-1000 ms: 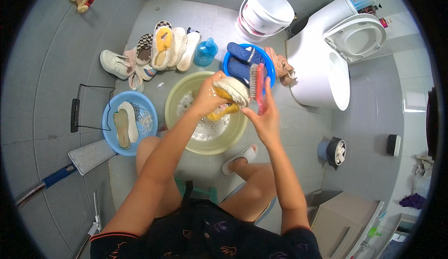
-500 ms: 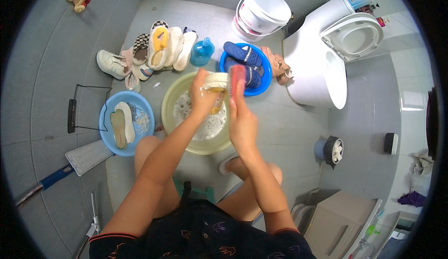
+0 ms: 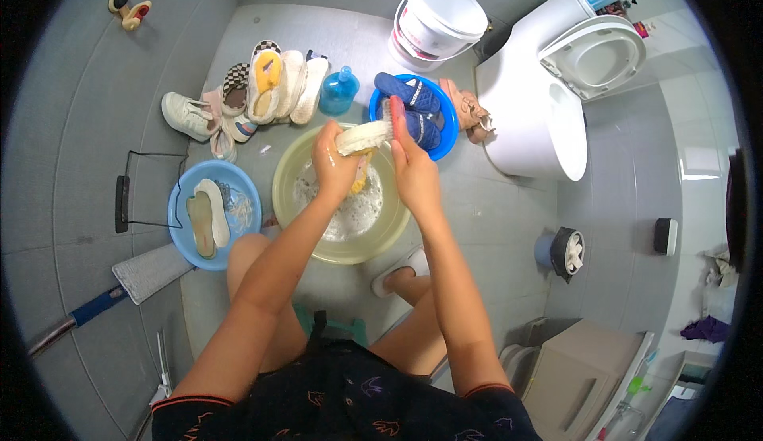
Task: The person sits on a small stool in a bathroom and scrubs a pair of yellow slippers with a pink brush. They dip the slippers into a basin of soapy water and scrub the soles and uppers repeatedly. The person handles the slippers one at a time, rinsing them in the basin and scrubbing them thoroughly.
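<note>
My left hand [image 3: 335, 167] is wrapped round a white slipper [image 3: 362, 138] with yellow parts, held tilted above a pale yellow-green basin [image 3: 388, 230] of sudsy water. Closed on a red scrubbing brush [image 3: 398, 116], my right hand [image 3: 416, 172] keeps its pale bristles against the slipper's right end. Part of the slipper is hidden by my left fingers. Right behind the brush stands a bright blue basin [image 3: 451, 127] holding navy slippers [image 3: 421, 129].
Several shoes [image 3: 265, 83] line the back left, beside a blue bottle [image 3: 339, 92]. A light-blue basin [image 3: 180, 238] with insoles and laces sits left, near a flat mop [image 3: 151, 272]. Behind are a white bucket [image 3: 437, 23] and brown shoes [image 3: 469, 111]; a toilet [image 3: 524, 107] stands right.
The brush has moved slightly away from me, with its bristles still at the slipper's end. The slipper's right end has tipped upward, and my left hand has shifted a little left.
</note>
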A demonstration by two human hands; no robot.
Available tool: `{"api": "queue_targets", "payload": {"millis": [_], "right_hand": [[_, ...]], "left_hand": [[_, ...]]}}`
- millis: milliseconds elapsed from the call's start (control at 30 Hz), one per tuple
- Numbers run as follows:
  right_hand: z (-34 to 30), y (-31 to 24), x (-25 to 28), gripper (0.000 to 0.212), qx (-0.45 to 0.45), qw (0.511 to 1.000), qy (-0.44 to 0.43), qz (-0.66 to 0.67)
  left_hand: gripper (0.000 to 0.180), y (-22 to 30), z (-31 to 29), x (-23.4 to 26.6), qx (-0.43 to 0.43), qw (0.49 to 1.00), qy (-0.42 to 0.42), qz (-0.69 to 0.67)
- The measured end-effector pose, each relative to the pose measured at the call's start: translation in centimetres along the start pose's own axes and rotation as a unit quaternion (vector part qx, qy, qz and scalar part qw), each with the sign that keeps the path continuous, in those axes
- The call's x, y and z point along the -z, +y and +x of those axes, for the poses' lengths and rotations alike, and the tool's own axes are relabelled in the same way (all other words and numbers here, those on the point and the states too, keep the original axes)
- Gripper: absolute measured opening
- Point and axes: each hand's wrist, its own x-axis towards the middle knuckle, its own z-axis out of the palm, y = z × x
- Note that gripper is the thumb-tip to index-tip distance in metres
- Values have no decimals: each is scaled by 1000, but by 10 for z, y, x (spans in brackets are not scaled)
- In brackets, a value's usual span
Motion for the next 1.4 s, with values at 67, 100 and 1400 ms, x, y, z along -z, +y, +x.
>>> {"api": "queue_targets", "payload": {"millis": [67,100,1400], "right_hand": [[0,-3,0,48,-25,1000,-17,4],[-1,-7,0,50,-37,999,-25,5],[-38,-63,-9,65,42,979,-61,-188]], "left_hand": [[39,1,2,1,1,1000,0,0],[39,3,1,3,-2,1000,1,1],[34,-1,8,6,-44,997,55,-9]]}}
